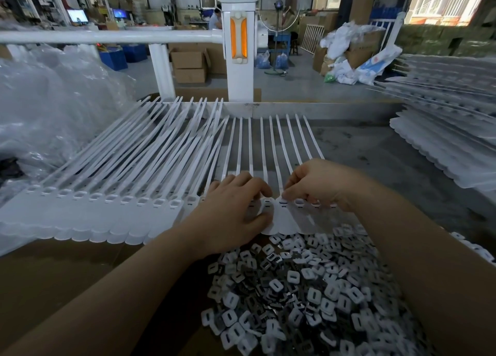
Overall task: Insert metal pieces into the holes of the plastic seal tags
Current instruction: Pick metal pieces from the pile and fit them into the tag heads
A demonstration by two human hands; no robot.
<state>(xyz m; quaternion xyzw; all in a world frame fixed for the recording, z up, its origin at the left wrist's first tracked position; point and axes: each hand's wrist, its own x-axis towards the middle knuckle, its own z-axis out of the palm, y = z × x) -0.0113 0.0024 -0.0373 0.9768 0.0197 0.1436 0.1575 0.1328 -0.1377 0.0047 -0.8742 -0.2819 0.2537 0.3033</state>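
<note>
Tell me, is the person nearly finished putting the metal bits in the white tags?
Hard to say. The tags under the hands show dark slots, so they may be filled. The left hand steadies one tag while the right hand pinches at the next. The long row to the left shows open holes, and a big pile of metal pieces remains.

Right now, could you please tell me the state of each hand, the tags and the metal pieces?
left hand: pressing flat on a tag, thumb under its edge
right hand: pinching at a tag's hole
seal tags: lying in an overlapping row
metal pieces: loose in a heap
</note>
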